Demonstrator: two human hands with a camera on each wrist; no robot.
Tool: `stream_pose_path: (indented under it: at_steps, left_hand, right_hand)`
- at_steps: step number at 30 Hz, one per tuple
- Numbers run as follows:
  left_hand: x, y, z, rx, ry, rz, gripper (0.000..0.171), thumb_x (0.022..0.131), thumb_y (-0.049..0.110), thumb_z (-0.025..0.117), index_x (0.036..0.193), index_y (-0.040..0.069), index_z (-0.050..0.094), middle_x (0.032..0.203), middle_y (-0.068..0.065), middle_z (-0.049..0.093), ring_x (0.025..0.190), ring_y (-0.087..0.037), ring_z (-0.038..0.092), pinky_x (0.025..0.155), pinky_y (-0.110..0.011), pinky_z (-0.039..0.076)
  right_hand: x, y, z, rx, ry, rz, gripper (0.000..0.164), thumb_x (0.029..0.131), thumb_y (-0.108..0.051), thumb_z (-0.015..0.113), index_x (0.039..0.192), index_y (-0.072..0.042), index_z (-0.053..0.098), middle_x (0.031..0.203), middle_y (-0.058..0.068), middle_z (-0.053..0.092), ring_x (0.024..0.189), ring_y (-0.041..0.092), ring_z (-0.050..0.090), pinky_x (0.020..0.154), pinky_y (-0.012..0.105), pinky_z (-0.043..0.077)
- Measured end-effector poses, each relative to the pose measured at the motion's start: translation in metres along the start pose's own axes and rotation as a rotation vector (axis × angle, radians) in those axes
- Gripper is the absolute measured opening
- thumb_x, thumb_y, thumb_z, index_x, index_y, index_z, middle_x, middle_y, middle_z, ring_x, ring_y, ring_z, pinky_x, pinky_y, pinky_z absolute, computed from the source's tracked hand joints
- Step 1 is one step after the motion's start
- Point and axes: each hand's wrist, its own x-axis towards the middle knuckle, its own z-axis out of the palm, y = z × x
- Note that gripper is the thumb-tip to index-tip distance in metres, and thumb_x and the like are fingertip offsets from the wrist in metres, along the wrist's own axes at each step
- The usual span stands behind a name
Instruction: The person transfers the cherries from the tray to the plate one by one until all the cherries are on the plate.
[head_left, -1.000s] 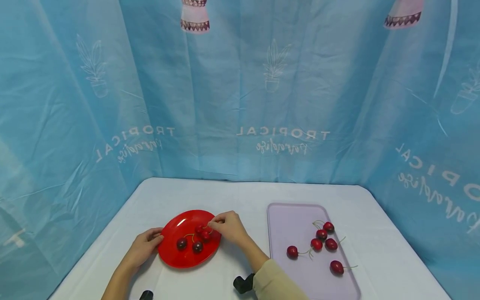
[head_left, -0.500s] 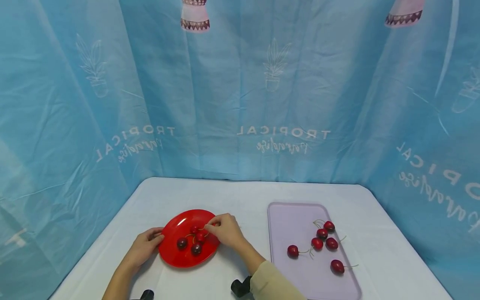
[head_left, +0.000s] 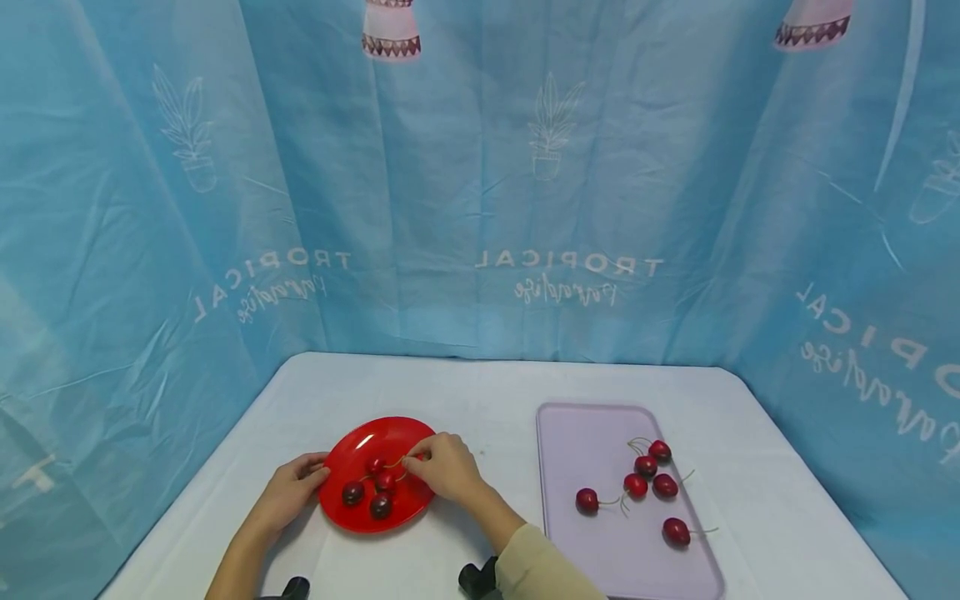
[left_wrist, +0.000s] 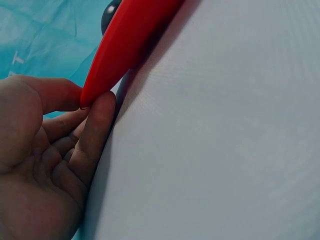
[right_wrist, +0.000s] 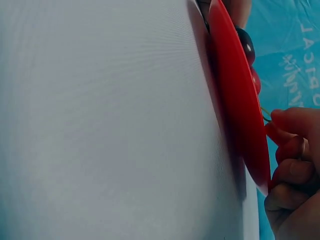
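Note:
A round red plate [head_left: 390, 435] lies on the table's left half, with several cherries on it. My left hand [head_left: 290, 492] grips its left rim; in the left wrist view the thumb [left_wrist: 60, 94] is above the rim and a finger below. My right hand [head_left: 450, 468] is over the plate's right side, thumb and finger pinching thin cherry stems. The stems lead to two bright red cherries, one behind [head_left: 374, 466] and one nearer [head_left: 385, 482]. Two darker cherries, one at left [head_left: 352, 492] and one in front [head_left: 381, 505], sit beside them. How many stems I hold cannot be made out.
A pale lilac tray [head_left: 573, 442] stands to the right, bearing several stemmed cherries, most grouped near its right edge [head_left: 645, 466]. White cloth [head_left: 480, 392] covers the table. Blue printed curtains [head_left: 450, 208] hang behind and at both sides.
My right hand has shifted slightly left over the plate. The cherries have slid left and a little toward me on it. The left hand keeps its place at the rim.

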Motion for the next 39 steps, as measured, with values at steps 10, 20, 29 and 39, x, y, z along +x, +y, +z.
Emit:
stream_pose_path:
  at_steps: [10, 20, 29, 39]
  left_hand:
    - [-0.002, 0.001, 0.001, 0.013, 0.008, 0.008, 0.045, 0.097, 0.022, 0.054, 0.134, -0.003, 0.048, 0.125, -0.022, 0.056, 0.116, -0.038, 0.053, 0.091, -0.044, 0.05]
    - [0.0, 0.0, 0.001, 0.023, 0.006, 0.005, 0.047, 0.096, 0.023, 0.054, 0.134, -0.005, 0.047, 0.125, -0.023, 0.056, 0.117, -0.04, 0.05, 0.093, -0.047, 0.049]
    - [-0.002, -0.003, 0.001, 0.016, 0.004, -0.01, 0.048, 0.097, 0.023, 0.054, 0.134, -0.005, 0.047, 0.124, -0.023, 0.056, 0.117, -0.04, 0.05, 0.092, -0.046, 0.049]
    - [0.001, -0.004, 0.001, 0.02, -0.001, 0.021, 0.046, 0.097, 0.022, 0.053, 0.135, -0.004, 0.047, 0.126, -0.022, 0.056, 0.118, -0.039, 0.051, 0.093, -0.046, 0.048]
  right_hand:
    - [-0.007, -0.002, -0.007, -0.079, 0.039, -0.026, 0.021, 0.087, -0.029, 0.068, 0.102, -0.015, 0.075, 0.052, -0.01, 0.05, 0.046, 0.009, 0.045, 0.041, 0.023, 0.04]
    - [-0.011, 0.008, -0.021, -0.036, 0.042, -0.024, 0.032, 0.084, -0.032, 0.072, 0.113, -0.019, 0.07, 0.057, -0.007, 0.05, 0.049, 0.009, 0.046, 0.044, 0.023, 0.042]
    - [-0.016, 0.005, -0.033, -0.054, 0.014, -0.073, 0.021, 0.086, -0.029, 0.07, 0.104, -0.019, 0.072, 0.058, -0.01, 0.051, 0.051, 0.007, 0.048, 0.045, 0.022, 0.042]
    - [-0.026, 0.007, -0.054, -0.038, -0.002, -0.069, 0.017, 0.086, -0.028, 0.068, 0.1, -0.02, 0.074, 0.068, -0.012, 0.055, 0.058, 0.009, 0.05, 0.048, 0.024, 0.046]
